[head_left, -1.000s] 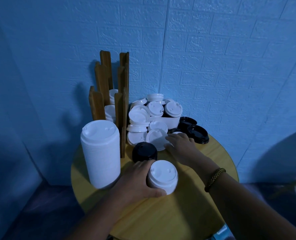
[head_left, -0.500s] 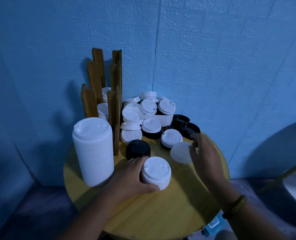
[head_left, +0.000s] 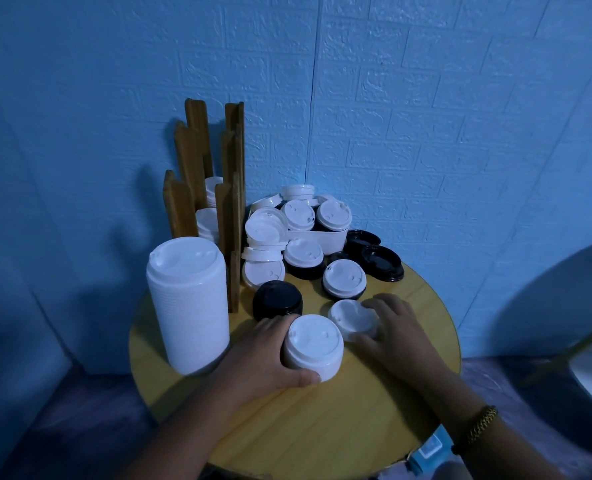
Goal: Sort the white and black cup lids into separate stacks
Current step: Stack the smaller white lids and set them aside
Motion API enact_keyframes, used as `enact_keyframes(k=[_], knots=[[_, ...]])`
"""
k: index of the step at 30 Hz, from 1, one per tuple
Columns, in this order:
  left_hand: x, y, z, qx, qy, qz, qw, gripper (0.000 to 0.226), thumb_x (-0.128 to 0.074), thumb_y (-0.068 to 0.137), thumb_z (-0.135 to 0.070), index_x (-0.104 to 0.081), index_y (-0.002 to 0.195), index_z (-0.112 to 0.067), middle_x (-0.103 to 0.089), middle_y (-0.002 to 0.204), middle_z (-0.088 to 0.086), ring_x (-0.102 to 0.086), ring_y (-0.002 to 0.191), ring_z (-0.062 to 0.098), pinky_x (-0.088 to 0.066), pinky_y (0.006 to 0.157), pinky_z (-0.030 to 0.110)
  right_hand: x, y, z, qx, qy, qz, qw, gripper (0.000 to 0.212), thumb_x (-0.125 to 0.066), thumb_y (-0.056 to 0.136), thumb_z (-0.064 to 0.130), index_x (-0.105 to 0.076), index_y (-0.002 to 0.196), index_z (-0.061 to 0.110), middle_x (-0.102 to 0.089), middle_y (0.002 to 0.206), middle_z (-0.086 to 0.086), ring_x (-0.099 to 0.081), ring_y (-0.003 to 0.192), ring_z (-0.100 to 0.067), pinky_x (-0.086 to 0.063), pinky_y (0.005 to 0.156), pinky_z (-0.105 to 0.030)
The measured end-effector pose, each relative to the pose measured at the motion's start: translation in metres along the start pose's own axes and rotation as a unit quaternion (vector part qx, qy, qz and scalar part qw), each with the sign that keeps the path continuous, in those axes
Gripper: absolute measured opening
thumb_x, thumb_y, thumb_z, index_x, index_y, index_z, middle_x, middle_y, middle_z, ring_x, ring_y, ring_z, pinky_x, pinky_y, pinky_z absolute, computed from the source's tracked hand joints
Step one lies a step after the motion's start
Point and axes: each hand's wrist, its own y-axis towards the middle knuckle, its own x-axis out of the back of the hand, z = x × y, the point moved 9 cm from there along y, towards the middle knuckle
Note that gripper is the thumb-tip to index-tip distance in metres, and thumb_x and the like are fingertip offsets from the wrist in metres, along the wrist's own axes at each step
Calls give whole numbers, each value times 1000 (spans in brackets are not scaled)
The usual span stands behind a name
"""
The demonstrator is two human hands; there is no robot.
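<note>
Two hands, both mine, both occupied.

1. Left hand (head_left: pixel 263 351): fingers (head_left: pixel 301 379) curled round the short white stack (head_left: pixel 313 348), thumb on its near side. I judge the grip is there to steady the stack on the table (head_left: pixel 322 427) so the next lid seats squarely.
2. Right hand (head_left: pixel 391 334): fingers (head_left: pixel 384 301) pinching one loose white lid (head_left: pixel 351 318), tilted, just beside the short stack's top; whether the two touch I cannot tell. Likely destined for that stack.
3. Black stack (head_left: pixel 277 301): low, just behind my left hand, apart from the white, colours separated as the job asks.
4. Tall white stack (head_left: pixel 189 303): upright at the table's left, near my left arm.
5. Unsorted stock: two black piles topped with white lids (head_left: pixel 344 282), beyond my right hand; a white bin (head_left: pixel 325 239) heaped with mixed lids behind them; upturned black lids (head_left: pixel 381 263) at the far right edge.
6. Wooden rack (head_left: pixel 228 209): back left, white lids in its slots.
</note>
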Motion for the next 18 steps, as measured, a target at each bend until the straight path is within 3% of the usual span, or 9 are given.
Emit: enact_keyframes(k=[2,5,8,10,12,15,18], knots=[[1,0,0,0,-1,-1,1000,99,-77,64,-74,-30,147,-49,-42,142,-24,-40,123,-1,-40,99,28,-12,4,1,-3,16,66,998,76,-64,83,65,-42,146,29,-35,153,7,-33,139,-14,-34,113,-33],[2,-1,-1,-5,-3,-1,1000,97,-79,65,-71,-31,147,-48,-41,139,-25,-40,122,-1,-40,98,27,-13,5,2,-15,11,62,998,84,-61,78,74,-39,147,32,-42,145,9,-41,128,-11,-40,106,-31],[1,-1,-2,-10,-8,3,1000,97,-80,63,-73,-31,145,-50,-41,136,-25,-40,123,0,-40,96,28,-13,3,-1,-25,-45,73,996,97,-51,70,89,-31,149,38,-37,142,5,-35,131,-16,-39,108,-39],[0,-1,-2,-12,-8,2,1000,99,-79,62,-74,-30,145,-51,-41,136,-25,-41,124,0,-41,96,29,-20,0,-1,-10,-24,115,993,97,-48,70,89,-24,152,41,-27,152,8,-27,140,-17,-33,114,-46],[1,-2,-3,-15,-14,-1,1000,99,-78,63,-73,-29,146,-50,-41,138,-26,-40,124,-1,-42,99,29,-20,-3,4,9,21,134,991,87,-55,77,78,-27,151,42,-28,153,13,-33,139,-14,-36,113,-44],[1,-3,-4,-16,-27,-5,999,91,-77,68,-70,-31,145,-50,-42,140,-26,-42,125,-1,-43,103,29,0,-4,4,-29,84,65,994,77,-71,80,60,-38,145,37,-36,139,15,-42,119,-7,-46,100,-32],[0,-2,-3,-11,-27,0,1000,91,-76,70,-70,-30,146,-50,-42,142,-24,-43,127,1,-44,103,31,25,-6,16,-34,132,-28,990,77,-77,75,56,-43,141,35,-36,132,14,-43,116,-9,-46,92,-26]])
